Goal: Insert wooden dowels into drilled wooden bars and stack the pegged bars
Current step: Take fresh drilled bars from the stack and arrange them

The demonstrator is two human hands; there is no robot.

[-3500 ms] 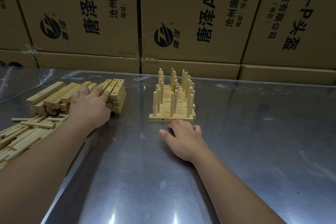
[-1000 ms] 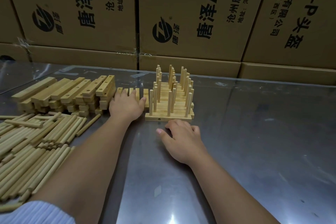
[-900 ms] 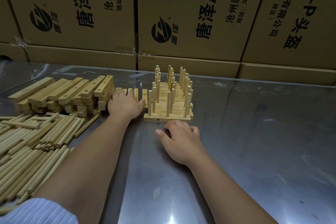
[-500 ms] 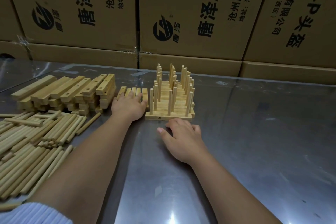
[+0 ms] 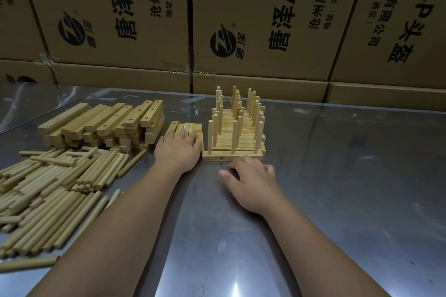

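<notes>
A stack of pegged bars (image 5: 235, 142), with several upright dowels, stands at the table's middle. Just left of it lie several drilled bars side by side (image 5: 190, 126); my left hand (image 5: 177, 152) rests flat on them, fingers straight. My right hand (image 5: 251, 181) rests on the table just in front of the pegged stack, fingers loosely curled and holding nothing. A pile of drilled bars (image 5: 108, 125) sits at the left, and a heap of loose dowels (image 5: 48, 190) lies nearer me on the left.
A steel table (image 5: 337, 200) carries everything. Large printed cardboard boxes (image 5: 253, 19) form a wall along the table's far edge. One stray dowel (image 5: 29, 263) lies near the front left.
My left hand moved from the bar pile to the right, bringing several bars beside the pegged stack, and now rests on them. My right hand has stayed put.
</notes>
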